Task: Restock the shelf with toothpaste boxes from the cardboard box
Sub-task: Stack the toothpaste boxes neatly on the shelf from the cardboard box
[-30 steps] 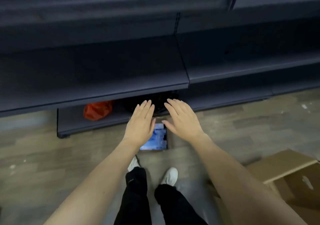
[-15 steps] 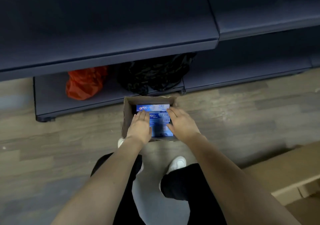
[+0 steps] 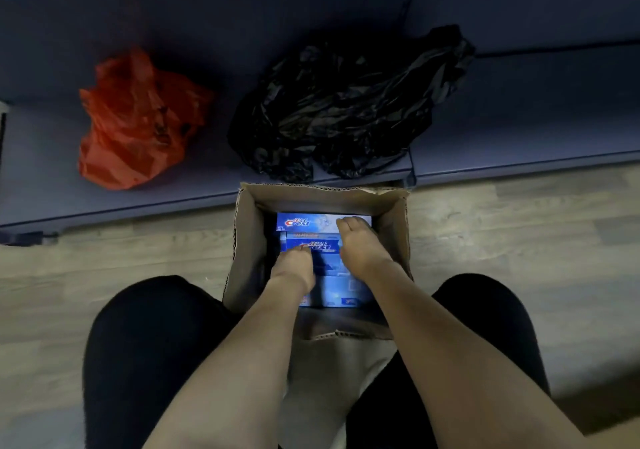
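Observation:
An open cardboard box [image 3: 247, 241] stands on the floor between my knees, against the front edge of the dark bottom shelf [image 3: 519, 119]. Inside lie several blue Crest toothpaste boxes; one [image 3: 304, 223] is at the far wall and another [image 3: 320, 246] sits just nearer. Both my hands reach down into the carton. My left hand [image 3: 294, 267] touches the nearer Crest box with its fingertips. My right hand [image 3: 360, 246] lies over the boxes' right ends, fingertips on the far one. My hands hide the boxes beneath them.
A crumpled red plastic bag [image 3: 135, 119] and a black plastic bag [image 3: 346, 102] lie on the bottom shelf behind the carton. Wood-pattern floor [image 3: 121, 258] spreads left and right. My knees in black trousers [image 3: 149, 344] flank the carton.
I have crouched lower, so the carton and the shelf look much bigger. Both hands have gone from above the carton down onto the toothpaste boxes inside it.

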